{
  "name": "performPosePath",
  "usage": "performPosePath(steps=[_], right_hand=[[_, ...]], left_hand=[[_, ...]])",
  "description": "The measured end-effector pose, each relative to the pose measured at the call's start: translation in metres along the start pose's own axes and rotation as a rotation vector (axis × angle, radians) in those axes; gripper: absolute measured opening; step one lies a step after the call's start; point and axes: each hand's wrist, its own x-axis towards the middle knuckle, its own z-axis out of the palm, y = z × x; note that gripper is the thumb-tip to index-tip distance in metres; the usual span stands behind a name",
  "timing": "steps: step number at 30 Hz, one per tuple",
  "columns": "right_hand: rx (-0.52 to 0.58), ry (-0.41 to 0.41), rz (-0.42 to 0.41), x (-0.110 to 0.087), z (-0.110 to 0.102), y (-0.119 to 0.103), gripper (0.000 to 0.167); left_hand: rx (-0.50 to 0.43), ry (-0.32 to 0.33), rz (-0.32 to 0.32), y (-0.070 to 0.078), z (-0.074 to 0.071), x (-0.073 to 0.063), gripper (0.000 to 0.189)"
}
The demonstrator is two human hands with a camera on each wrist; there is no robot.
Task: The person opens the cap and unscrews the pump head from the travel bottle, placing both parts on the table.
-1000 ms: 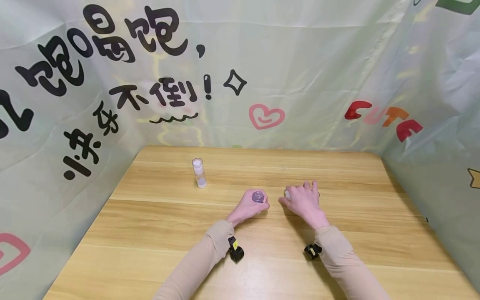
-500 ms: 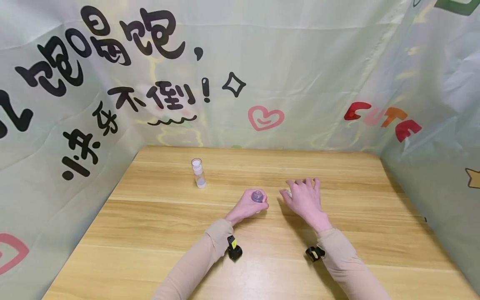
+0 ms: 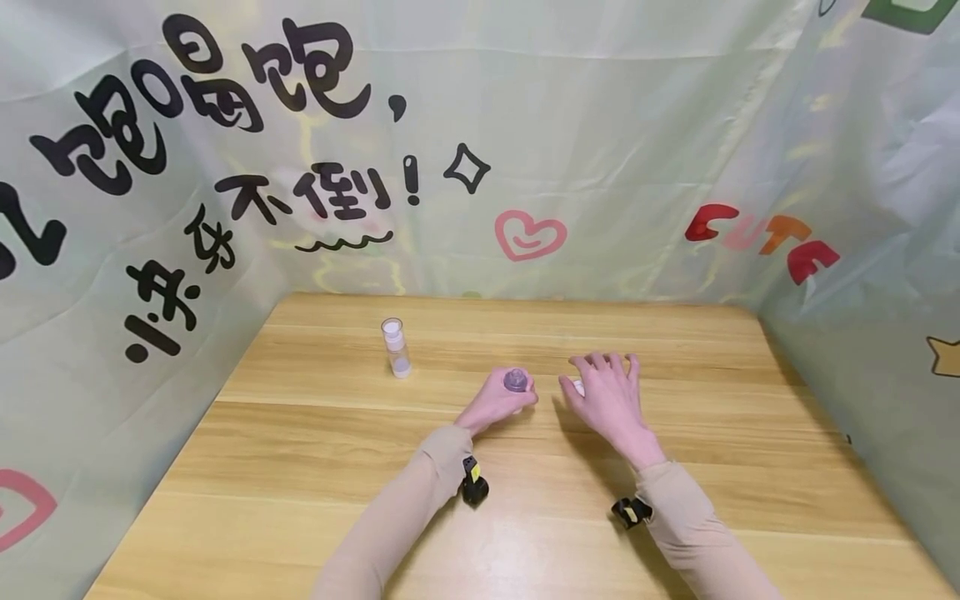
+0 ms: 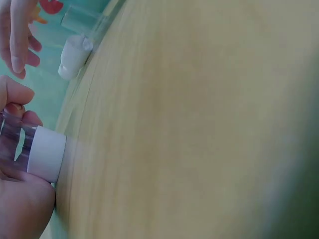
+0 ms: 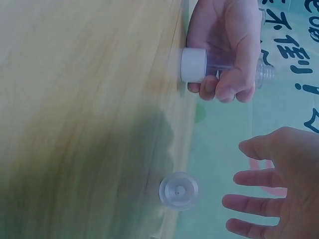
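Observation:
My left hand grips a small clear bottle upright, its threaded neck uncovered. Fingers and thumb wrap its clear body, and the white base sticks out below, at or just over the tabletop. My right hand hovers with spread fingers and holds nothing, as the right wrist view shows. Under it lies a white pump head, mostly hidden in the head view. Beyond that, a clear cap shows in the left wrist view. A round translucent end of one of these pieces faces the right wrist camera.
A second clear bottle with white pump and base stands upright at the back left of the wooden table. Printed cloth walls rise behind the table and along both sides.
My right hand has lifted slightly and spread its fingers off the white pump head, which stays on the table. My left hand has shifted a little forward with the bottle.

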Motion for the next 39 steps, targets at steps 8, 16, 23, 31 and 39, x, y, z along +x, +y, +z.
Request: performPosePath(steps=[8,16,23,31,39], right_hand=[[0.011,0.008,-0.004,0.0,0.0,-0.001,0.041],[0.014,0.014,-0.009,0.0,-0.001,-0.002,0.04],[0.02,0.01,-0.009,0.0,-0.002,-0.001,0.041],[0.036,-0.005,-0.001,-0.002,-0.003,0.0,0.041],[0.057,0.01,-0.028,-0.005,-0.005,0.003,0.041]], left_hand=[[0.014,0.03,-0.001,0.001,0.0,0.006,0.013],[0.008,0.028,0.034,-0.001,-0.001,0.009,0.013],[-0.034,0.01,0.063,-0.004,-0.001,0.01,0.027],[-0.038,0.003,0.093,0.0,-0.003,0.008,0.064],[0.031,0.018,0.179,0.008,-0.015,0.001,0.099]])
